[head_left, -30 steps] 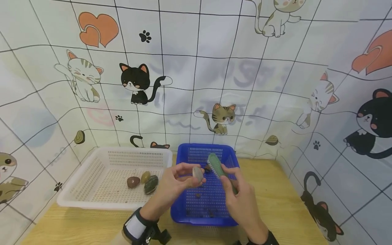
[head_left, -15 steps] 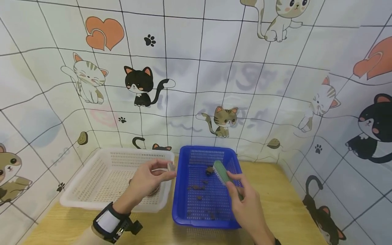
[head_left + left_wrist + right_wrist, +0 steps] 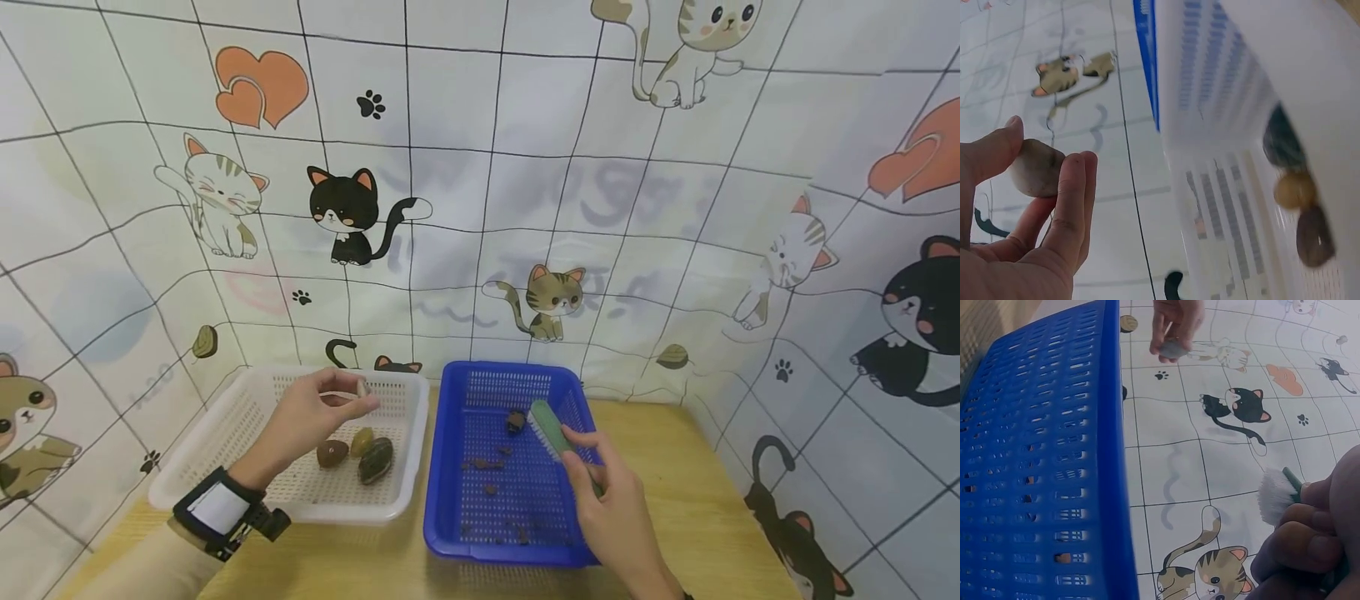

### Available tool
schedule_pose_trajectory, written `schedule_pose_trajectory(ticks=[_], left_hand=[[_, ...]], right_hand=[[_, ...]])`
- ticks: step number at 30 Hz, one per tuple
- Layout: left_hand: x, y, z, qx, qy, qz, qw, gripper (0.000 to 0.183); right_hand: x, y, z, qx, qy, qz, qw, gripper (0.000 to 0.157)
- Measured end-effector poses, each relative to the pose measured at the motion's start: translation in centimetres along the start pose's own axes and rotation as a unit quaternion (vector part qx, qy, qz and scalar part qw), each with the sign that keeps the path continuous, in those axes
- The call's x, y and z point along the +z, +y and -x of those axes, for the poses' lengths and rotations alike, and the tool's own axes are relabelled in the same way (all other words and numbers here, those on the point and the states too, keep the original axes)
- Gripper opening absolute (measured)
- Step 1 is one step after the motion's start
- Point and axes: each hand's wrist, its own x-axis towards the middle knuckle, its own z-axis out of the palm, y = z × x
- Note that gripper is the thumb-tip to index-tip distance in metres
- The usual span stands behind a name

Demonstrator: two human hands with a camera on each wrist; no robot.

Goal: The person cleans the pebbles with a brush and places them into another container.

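My left hand (image 3: 311, 414) pinches a pale grey stone (image 3: 1039, 167) between thumb and fingertips, held above the white basket (image 3: 176, 492). In that basket lie a reddish-brown stone (image 3: 332, 453), a yellowish stone (image 3: 362, 441) and a dark green stone (image 3: 376, 461). Over the right side of the blue basket (image 3: 450, 546), my right hand (image 3: 617, 508) grips a green brush (image 3: 551, 429) with white bristles (image 3: 1275, 495). A dark brown lump (image 3: 516, 421) and several brown crumbs (image 3: 483, 463) lie in the blue basket.
Both baskets stand side by side on a wooden table (image 3: 675, 492). A white sheet (image 3: 450, 192) printed with a grid and cartoon cats rises behind and at both sides.
My left hand has carried the grey stone leftward from over the blue basket to above the white one. The right hand keeps the brush and has shifted slightly right and down in view.
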Motion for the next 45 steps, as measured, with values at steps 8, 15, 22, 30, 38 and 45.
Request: schedule_pose_trajectory(ticks=[8, 15, 22, 30, 38, 45], left_hand=[[-3.4, -3.9, -1.7, 0.01, 0.007, -0.119, 0.9928, 0.059], [-4.8, -7.1, -3.7, -0.02, -0.024, -0.189, 0.9814, 0.052], [-4.6, -9.8, -5.6, -0.061, -0.088, -0.218, 0.9701, 0.033], [-3.8, -11.3, -6.8, -0.082, -0.128, -0.234, 0.9604, 0.023], [-3.0, -10.9, -6.8, -0.117, -0.145, -0.278, 0.9423, 0.037], [-2.5, -10.3, -6.8, -0.139, -0.153, -0.297, 0.9323, 0.036]], right_hand=[[-0.3, -0.3, 0.2, 0.046, -0.007, -0.01, 0.999, 0.027], [-0.4, -0.3, 0.1, 0.063, -0.008, -0.015, 0.998, 0.028], [-0.2, 0.1, 0.2, 0.082, -0.006, -0.023, 0.996, 0.028], [-0.2, 0.2, 0.2, 0.086, -0.005, -0.029, 0.996, 0.028], [0.0, 0.4, 0.1, 0.079, -0.016, -0.022, 0.996, 0.028], [0.1, 0.2, -0.1, 0.086, -0.024, -0.041, 0.995, 0.027]])
